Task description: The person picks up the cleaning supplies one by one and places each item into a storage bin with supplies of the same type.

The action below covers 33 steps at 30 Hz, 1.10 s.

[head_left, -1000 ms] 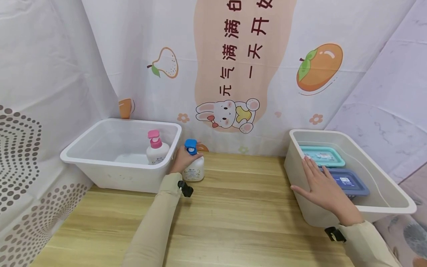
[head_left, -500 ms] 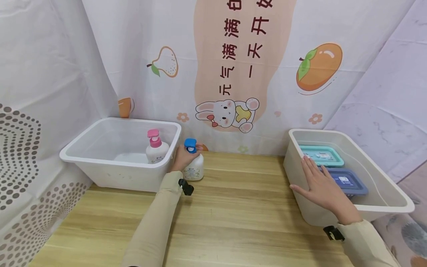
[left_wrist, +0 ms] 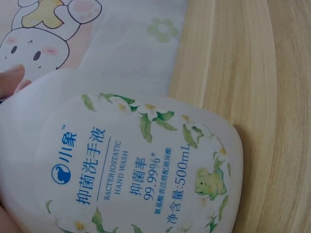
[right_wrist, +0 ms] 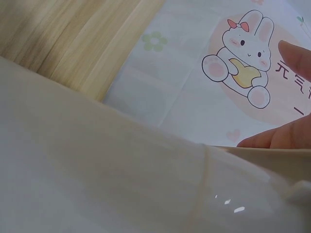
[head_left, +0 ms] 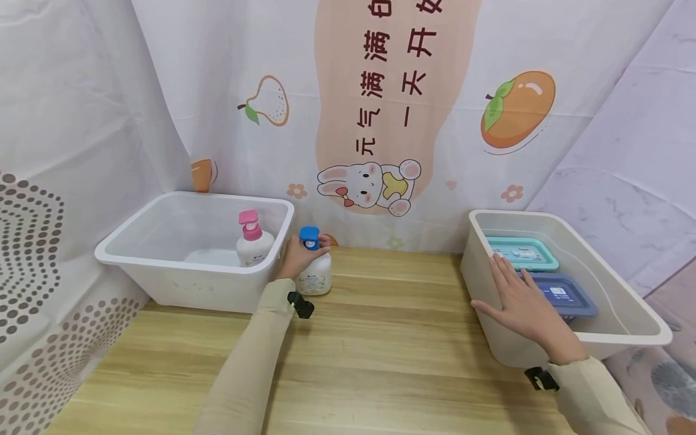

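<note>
My left hand (head_left: pixel 297 258) grips a white hand wash bottle (head_left: pixel 316 279) around its neck, just under the blue pump head (head_left: pixel 309 234). The bottle stands upright on the wooden table beside a white bin (head_left: pixel 190 284). Its label, with blue lettering and flowers, fills much of the left wrist view, where a fingertip (left_wrist: pixel 10 81) shows at the left edge. At the right, my right hand (head_left: pixel 524 308) lies with straight fingers over the near-left rim of a second bin (head_left: pixel 484 326). In the right wrist view its thumb and a finger (right_wrist: pixel 279 138) show past the bin's wall.
Inside the left bin stands another white bottle (head_left: pixel 254 246) with a pink pump. The right bin contains a teal-lidded box (head_left: pixel 522 254) and a blue-purple box (head_left: pixel 562 294). The wooden table (head_left: pixel 380 350) spans between the bins, backed by a printed cloth (head_left: pixel 446 187).
A digit of my left hand has shifted slightly upward by the blue pump neck. The bottle and my right hand stay in place; the head view drifts a little.
</note>
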Motion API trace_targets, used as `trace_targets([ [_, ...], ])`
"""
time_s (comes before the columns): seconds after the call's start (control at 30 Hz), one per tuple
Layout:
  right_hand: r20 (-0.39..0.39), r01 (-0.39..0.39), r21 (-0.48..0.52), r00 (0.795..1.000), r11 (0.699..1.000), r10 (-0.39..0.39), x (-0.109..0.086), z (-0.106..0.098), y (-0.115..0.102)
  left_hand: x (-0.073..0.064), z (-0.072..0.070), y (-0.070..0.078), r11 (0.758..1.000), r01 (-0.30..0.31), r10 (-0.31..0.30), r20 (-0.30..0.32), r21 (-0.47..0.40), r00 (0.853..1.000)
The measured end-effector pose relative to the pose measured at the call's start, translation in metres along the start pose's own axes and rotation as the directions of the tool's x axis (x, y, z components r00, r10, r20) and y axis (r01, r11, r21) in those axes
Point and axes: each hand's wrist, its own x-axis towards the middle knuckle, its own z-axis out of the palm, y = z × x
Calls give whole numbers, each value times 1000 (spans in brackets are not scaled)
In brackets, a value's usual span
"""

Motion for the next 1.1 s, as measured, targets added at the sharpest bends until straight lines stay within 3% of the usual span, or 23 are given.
trace_targets([
  [0.7,5,-4,0,1000,1000,4,1,0,-2,-12,8,11,1000,15,-15,-4,-13,1000],
  [1.1,6,-3,-1,1000,1000,3,1,0,0,-18,12,42,1000,26,-26,4,-2,1000],
])
